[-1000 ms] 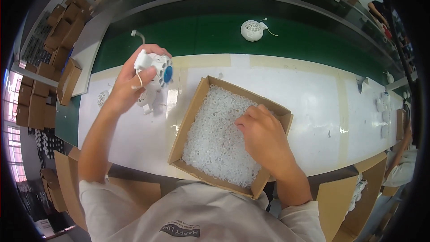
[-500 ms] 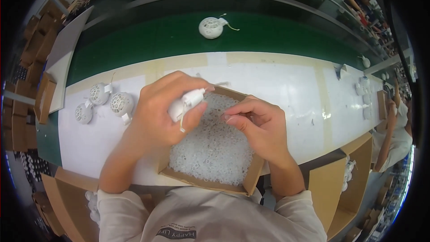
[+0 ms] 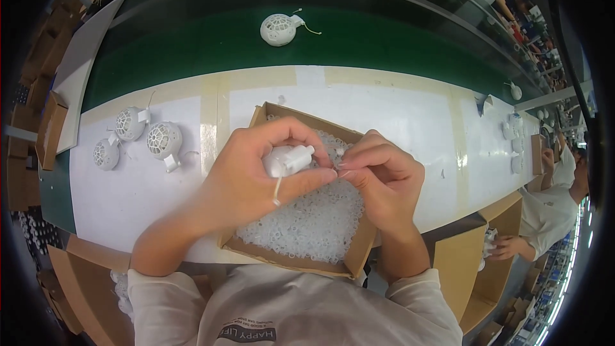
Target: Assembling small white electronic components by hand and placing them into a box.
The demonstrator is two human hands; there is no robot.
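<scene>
Curled left hand (image 3: 246,168) beside pinched right hand (image 3: 388,176)

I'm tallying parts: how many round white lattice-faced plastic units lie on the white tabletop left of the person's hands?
3: the rear unit, the left unit, and the right unit nearest the left hand, which may hide more.

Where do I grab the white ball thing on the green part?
Probably around the white ball's round body, coming from the left. The body is broad and rounded, while the small white block and thin wire stick out on the right, so you'd avoid tugging them.
</scene>
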